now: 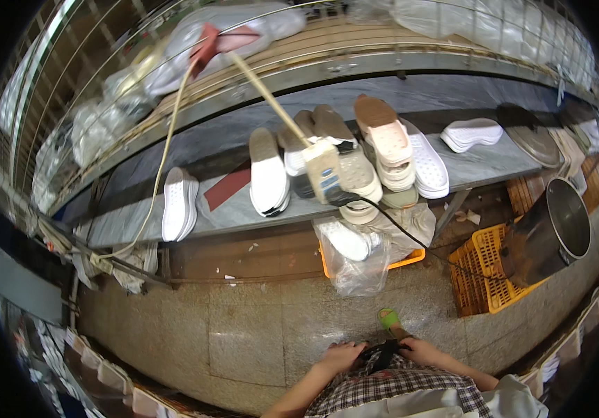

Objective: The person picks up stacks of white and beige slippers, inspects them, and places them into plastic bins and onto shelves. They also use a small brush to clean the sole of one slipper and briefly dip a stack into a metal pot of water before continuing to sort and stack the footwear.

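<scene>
Low in the view, my left hand and my right hand are at my waist, in front of checked clothing. Between them lies a black strap-like piece. Fingers of both hands appear closed on its two ends, though small and partly hidden. Well ahead of my hands, a grey bench carries white and beige shoe soles. A single white sole stands at the left, and another white sole sits nearer the middle.
A cream power strip hangs on cords over the bench. Below lies an orange crate with a plastic bag. At right, a metal pot tilts by a yellow crate. A wire-mesh shelf rises behind.
</scene>
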{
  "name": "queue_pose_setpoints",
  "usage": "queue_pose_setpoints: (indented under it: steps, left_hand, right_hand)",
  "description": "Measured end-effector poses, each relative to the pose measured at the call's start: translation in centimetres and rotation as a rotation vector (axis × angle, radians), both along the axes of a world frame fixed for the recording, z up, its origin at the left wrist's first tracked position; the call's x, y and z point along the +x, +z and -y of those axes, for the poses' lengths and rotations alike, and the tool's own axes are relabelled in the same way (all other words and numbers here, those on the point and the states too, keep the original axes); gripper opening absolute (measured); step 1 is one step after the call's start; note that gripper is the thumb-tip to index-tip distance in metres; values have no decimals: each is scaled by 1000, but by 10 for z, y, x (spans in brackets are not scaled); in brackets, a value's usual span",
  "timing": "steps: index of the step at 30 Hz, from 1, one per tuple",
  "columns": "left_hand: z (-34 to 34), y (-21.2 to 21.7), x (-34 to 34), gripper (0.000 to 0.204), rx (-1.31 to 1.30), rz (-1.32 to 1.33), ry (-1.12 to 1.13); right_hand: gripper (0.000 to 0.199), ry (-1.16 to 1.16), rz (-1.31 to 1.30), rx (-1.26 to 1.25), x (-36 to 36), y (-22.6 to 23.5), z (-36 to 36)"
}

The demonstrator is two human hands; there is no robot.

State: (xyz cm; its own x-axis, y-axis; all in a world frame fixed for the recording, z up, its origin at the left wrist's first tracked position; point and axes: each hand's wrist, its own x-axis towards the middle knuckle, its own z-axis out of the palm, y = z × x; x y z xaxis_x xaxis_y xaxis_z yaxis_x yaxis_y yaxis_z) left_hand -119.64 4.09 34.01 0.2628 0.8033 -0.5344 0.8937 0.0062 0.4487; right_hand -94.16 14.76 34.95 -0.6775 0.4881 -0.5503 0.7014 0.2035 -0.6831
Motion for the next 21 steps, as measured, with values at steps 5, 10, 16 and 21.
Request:
queue_pose_setpoints:
  steps: [5, 10, 16, 21]
  left_hand:
    - [5, -4, 5, 42, 11, 65, 11]
    - [-41, 30, -56, 29, 509, 111, 519]
    - [-163, 96, -214, 47, 1173, -10, 1007]
    - [-193, 120, -266, 13, 963, 76, 917]
  right_hand:
    - [32, 17, 55, 104, -5, 6, 5]
    - [33, 95, 50, 223, -12, 9, 7]
    - [35, 80, 61, 240, -11, 24, 8]
    - [33, -8, 91, 225, 1, 32, 3]
